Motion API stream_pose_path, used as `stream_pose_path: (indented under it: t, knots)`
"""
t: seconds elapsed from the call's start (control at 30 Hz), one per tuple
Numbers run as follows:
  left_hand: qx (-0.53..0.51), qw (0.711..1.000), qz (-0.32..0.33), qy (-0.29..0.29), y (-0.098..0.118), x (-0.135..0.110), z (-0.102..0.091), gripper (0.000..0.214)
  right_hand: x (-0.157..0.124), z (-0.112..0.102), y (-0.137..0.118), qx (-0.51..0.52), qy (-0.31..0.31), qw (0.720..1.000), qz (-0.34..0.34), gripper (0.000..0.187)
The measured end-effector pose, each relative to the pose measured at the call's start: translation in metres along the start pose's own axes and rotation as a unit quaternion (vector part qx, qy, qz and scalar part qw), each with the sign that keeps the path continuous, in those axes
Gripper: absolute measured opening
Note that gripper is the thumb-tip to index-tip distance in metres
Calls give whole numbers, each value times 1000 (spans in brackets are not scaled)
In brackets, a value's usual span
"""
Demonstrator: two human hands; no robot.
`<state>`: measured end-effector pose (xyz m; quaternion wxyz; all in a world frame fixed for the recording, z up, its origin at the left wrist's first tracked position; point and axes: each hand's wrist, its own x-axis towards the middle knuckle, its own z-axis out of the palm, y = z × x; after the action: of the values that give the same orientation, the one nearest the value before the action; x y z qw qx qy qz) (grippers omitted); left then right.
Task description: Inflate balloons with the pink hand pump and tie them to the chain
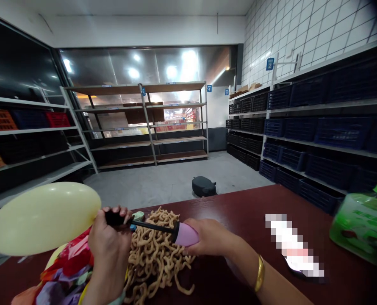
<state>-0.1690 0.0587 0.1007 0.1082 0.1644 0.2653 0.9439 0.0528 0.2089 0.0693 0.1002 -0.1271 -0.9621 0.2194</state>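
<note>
My left hand (109, 243) is closed round the black handle (116, 218) of a hand pump, with the rod drawn out. My right hand (209, 237) grips the pump's pink barrel (187, 235), a gold bangle on its wrist. An inflated pale yellow balloon (42, 218) floats just left of my left hand, above the table edge. Under the pump lies a heap of tan twisted cord (153, 250). Crumpled coloured plastic (67, 271) sits below my left hand.
The dark red table (239, 212) carries a green-lidded clear plastic jar (363, 224) at the right and a blurred-out flat item (295, 248). A dark bag (203, 186) lies on the grey floor. Metal shelving with crates lines both walls.
</note>
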Motion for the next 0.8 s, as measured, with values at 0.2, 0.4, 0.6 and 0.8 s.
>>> stream_pose_path:
  t: [0.2, 0.4, 0.6, 0.8]
  knots:
    - [-4, 1000, -16, 10, -9, -5, 2, 14, 0, -3, 7, -16, -8, 1000, -2, 59]
    - [13, 999, -44, -2, -34, -24, 14, 16, 1, 0, 4, -3, 7, 1000, -4, 56]
    - [28, 997, -74, -27, -62, -59, 29, 20, 2, 1, -2, 6, 25, 1000, 3, 55]
    - [22, 994, -87, -57, -72, -72, 30, 18, 4, 4, -7, 15, 33, 999, 12, 54]
